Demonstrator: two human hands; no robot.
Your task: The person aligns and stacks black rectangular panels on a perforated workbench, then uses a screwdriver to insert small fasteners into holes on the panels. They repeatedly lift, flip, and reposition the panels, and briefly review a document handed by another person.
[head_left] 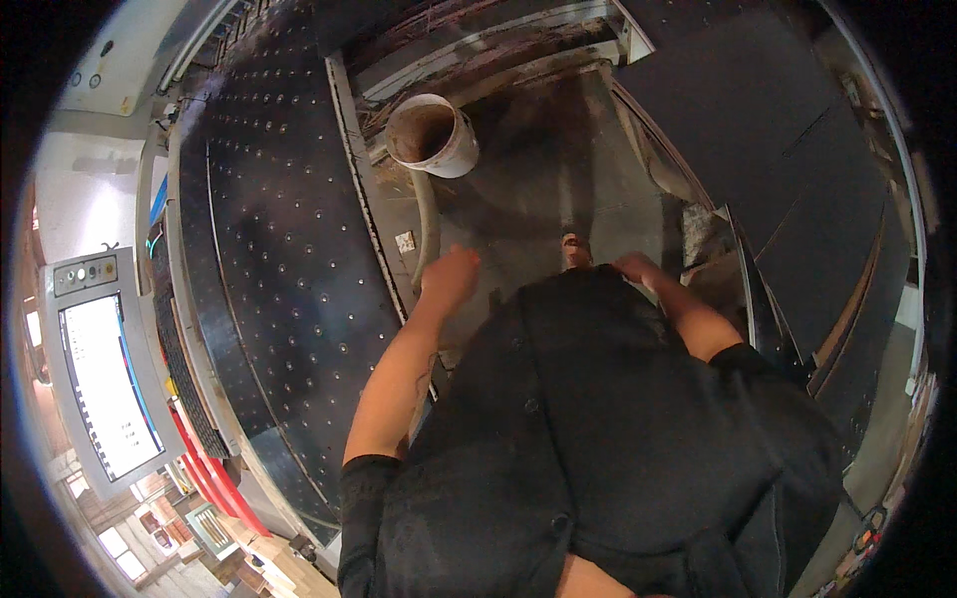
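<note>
My left hand hangs over the floor beside the dark table edge, its fingers curled in, and nothing shows in it. Next to it a pale hose or pipe runs along the floor; I cannot tell whether the hand touches it. My right hand is at the right side of my black shirt, which hides part of it, so its fingers are unclear. Ahead of both hands a white bucket, dirty inside, stands on the floor.
A long black table dotted with small round studs runs along my left. Beyond it is a grey control panel with a lit screen. Large dark sheets lean at my right. A small pale piece lies near the table edge.
</note>
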